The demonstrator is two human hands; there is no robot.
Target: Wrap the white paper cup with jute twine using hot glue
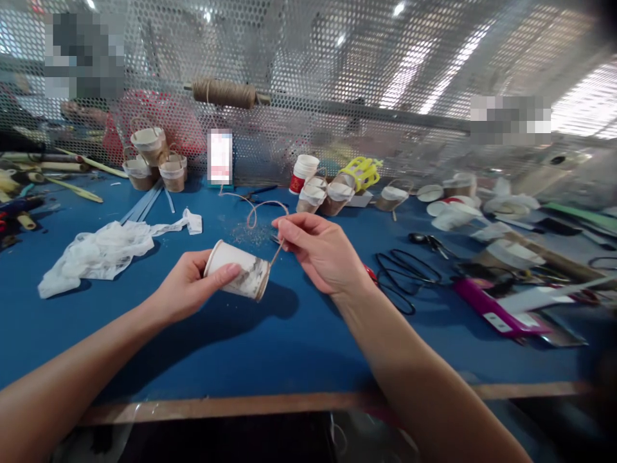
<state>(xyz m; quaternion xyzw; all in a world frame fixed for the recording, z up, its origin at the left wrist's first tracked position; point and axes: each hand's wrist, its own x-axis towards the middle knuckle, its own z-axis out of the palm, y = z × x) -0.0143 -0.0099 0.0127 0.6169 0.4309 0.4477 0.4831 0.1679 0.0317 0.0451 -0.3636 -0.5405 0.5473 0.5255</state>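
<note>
My left hand (193,283) is wrapped round a white paper cup (236,267), which lies tilted on its side in the air above the blue table. Dark printing shows on the cup's side, and a strand of brown twine (277,251) runs from the rim of its right end. Between thumb and fingers, my right hand (318,247) pinches that twine and draws it up and away from the cup. The loose end of the twine curls over the table behind my fingers.
Crumpled white gauze (96,254) lies at left. Small twine-wrapped cups (176,170) stand along the mesh panel, where a twine spool (224,93) hangs. A phone (220,156) leans there. At right are a black cable (405,276), scissors (429,243) and a purple glue-stick-like box (501,308).
</note>
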